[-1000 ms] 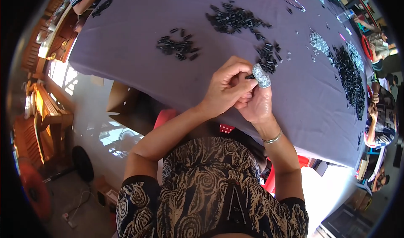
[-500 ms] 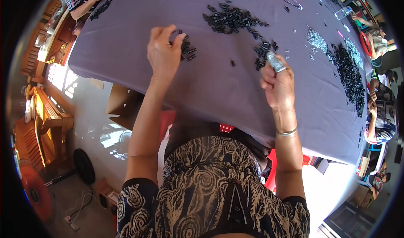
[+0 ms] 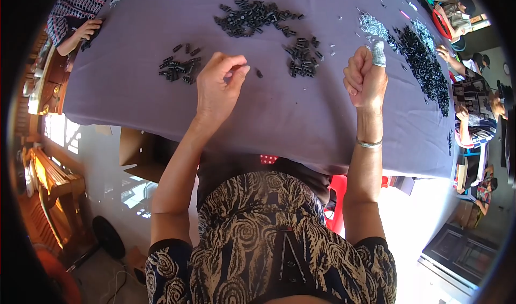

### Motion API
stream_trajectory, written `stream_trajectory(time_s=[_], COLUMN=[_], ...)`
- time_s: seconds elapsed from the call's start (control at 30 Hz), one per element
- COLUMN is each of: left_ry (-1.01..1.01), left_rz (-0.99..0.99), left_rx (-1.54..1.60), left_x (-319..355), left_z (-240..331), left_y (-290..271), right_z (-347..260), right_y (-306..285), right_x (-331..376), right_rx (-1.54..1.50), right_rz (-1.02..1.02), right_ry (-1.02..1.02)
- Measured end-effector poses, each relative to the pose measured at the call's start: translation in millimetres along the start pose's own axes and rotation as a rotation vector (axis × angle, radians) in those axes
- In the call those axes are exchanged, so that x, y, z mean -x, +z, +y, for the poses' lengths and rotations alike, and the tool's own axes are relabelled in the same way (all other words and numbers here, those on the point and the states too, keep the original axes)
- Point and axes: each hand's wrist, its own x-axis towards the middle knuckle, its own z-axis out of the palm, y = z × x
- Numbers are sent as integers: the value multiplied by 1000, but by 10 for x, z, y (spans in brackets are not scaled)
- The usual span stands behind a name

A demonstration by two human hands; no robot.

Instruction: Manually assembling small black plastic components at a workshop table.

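- The left hand [image 3: 221, 83] is hovering over the grey-purple tablecloth [image 3: 269, 116], its thumb and forefinger leaving a narrow gap; nothing is showing between them.
- One loose black tube-shaped piece [image 3: 259, 74] is lying just right of those fingertips; a light pinch across its sides is probably suiting it best, since hard pressing is likely setting it rolling.
- The right hand [image 3: 365, 79] is clenching loosely, its thumb standing upright in a silvery wrap [image 3: 379, 54]; whether the fist is enclosing anything, I cannot tell.
- That wrap is probably shielding the thumb, so its snug fit is deserving attention.
- A small black cluster [image 3: 174, 70] is sitting just left of the left hand, a larger black pile [image 3: 250, 18] beyond it, and another black cluster [image 3: 302, 66] between the two hands, farther out.
- Keeping the wrists clear of these groups is likely preventing scattering and mixing.
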Motion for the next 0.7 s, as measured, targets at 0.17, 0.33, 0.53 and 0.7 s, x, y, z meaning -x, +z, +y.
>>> stream_trajectory(time_s=[0.17, 0.33, 0.53, 0.7], left_ry=[-22, -22, 96, 182], left_rz=[-27, -122, -161, -237], left_rx=[-36, -177, -293, -342], left_x=[59, 138, 169, 186], left_z=[-52, -71, -32, 7], left_y=[59, 71, 125, 174], right_z=[117, 187, 408, 418], right_y=[-36, 7, -15, 151], right_x=[-34, -25, -69, 9], right_rx=[247, 596, 898, 1079], right_rz=[-16, -2, -232, -269], right_ry=[4, -81, -246, -336])
